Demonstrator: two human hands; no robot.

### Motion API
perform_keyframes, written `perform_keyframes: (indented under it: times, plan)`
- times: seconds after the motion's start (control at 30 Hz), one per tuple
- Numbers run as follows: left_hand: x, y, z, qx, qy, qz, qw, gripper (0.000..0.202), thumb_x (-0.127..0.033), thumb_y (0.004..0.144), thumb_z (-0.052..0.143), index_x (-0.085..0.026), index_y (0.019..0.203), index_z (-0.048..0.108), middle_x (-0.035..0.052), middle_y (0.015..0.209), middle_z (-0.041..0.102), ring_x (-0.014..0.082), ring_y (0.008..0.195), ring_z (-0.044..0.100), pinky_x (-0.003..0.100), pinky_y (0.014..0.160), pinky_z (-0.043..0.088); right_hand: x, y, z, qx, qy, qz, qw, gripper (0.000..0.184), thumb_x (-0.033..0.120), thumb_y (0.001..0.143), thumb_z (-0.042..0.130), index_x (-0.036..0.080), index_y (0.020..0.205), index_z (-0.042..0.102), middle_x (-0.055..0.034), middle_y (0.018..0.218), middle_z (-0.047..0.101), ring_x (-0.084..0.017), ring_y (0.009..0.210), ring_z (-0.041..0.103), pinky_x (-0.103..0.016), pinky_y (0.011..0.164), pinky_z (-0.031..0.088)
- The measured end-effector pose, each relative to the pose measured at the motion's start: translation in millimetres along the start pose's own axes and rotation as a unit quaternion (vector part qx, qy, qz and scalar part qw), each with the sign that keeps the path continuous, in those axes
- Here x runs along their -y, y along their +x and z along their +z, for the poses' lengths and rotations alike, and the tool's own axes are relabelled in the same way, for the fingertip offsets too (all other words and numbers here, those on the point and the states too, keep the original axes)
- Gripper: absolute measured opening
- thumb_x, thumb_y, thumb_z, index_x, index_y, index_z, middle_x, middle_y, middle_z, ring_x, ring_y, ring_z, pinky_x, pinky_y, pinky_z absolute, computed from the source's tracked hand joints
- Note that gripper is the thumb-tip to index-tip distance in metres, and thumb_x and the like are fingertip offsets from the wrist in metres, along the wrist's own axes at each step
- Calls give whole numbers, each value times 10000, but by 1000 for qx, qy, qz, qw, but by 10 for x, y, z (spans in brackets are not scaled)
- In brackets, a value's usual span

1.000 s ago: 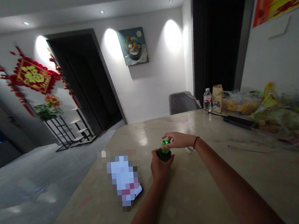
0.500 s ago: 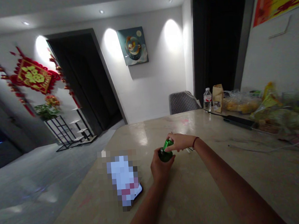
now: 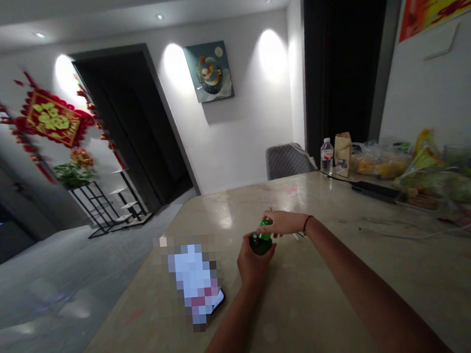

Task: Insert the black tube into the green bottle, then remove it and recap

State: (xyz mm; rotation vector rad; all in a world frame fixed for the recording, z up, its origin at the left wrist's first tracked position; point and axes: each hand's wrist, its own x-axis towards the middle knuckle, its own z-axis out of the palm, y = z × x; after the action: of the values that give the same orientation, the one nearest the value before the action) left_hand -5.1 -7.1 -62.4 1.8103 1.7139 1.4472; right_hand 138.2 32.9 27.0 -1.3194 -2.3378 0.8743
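Observation:
My left hand (image 3: 251, 265) is wrapped round a small, dark green, rounded container (image 3: 261, 246) at the middle of the table. Just over its top, my right hand (image 3: 287, 222) pinches a shiny, bright green piece (image 3: 265, 230). Whether that piece is joined to the container or only rests against it, I cannot tell. My fingers cover much of both. A few thin dark and white sticks or strips (image 3: 298, 236) show beside my right wrist, partly hidden by it.
A phone (image 3: 218, 300), mostly blurred out, lies on the stone-like table (image 3: 293, 312) left of my hands. Toward the right back stand a water bottle (image 3: 326, 157), a paper bag (image 3: 342, 155) and plastic food bags (image 3: 383, 161). A black box (image 3: 376, 191) and white cable (image 3: 409, 237) lie nearer.
My right hand's fingers have shifted slightly on the bright green piece, which now shows at a different angle. My left hand and the dark green container have stayed in place.

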Motion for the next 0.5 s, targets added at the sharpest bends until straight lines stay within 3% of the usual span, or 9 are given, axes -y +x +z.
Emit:
perform_keyframes:
  times: [0.1, 0.2, 0.27, 0.37, 0.5]
  plan:
    - [4, 2, 6, 5, 2, 0, 1000, 486, -457, 575, 648, -238, 973, 471, 8, 847, 604, 171, 770, 572, 254, 645, 409, 0, 11, 11, 1, -7, -4, 1000, 473, 450, 701, 548, 120, 1033, 479, -100, 876, 624, -131, 628, 582, -249, 572, 459]
    - [8, 2, 10, 8, 4, -1, 1000, 480, -459, 582, 642, -237, 971, 467, 9, 843, 603, 168, 754, 572, 252, 632, 408, 11, -2, -3, -29, -45, -66, 996, 603, 401, 608, 653, 135, 1110, 453, -102, 999, 595, -154, 802, 576, -257, 703, 446]
    - [8, 1, 11, 8, 4, -2, 1000, 481, -458, 584, 642, -236, 972, 465, 10, 851, 604, 166, 759, 572, 252, 639, 411, 16, -9, -10, -39, -43, -55, 997, 611, 430, 634, 624, 128, 1134, 442, -106, 1003, 593, -154, 815, 572, -256, 720, 436]
    - [7, -2, 12, 11, 5, 0, 1000, 487, -460, 582, 643, -235, 976, 464, 9, 861, 605, 165, 777, 572, 254, 659, 415, 5, -2, -10, -32, -23, -22, 999, 476, 429, 729, 519, 119, 1087, 473, -87, 883, 619, -126, 682, 574, -247, 646, 436]
    - [1, -5, 5, 16, 6, 5, 1000, 486, -463, 586, 636, -229, 977, 467, 5, 853, 604, 161, 765, 573, 250, 647, 415, -45, 17, -10, -42, -11, -86, 995, 530, 320, 632, 644, 142, 1097, 462, -62, 907, 603, -132, 757, 558, -247, 680, 427]
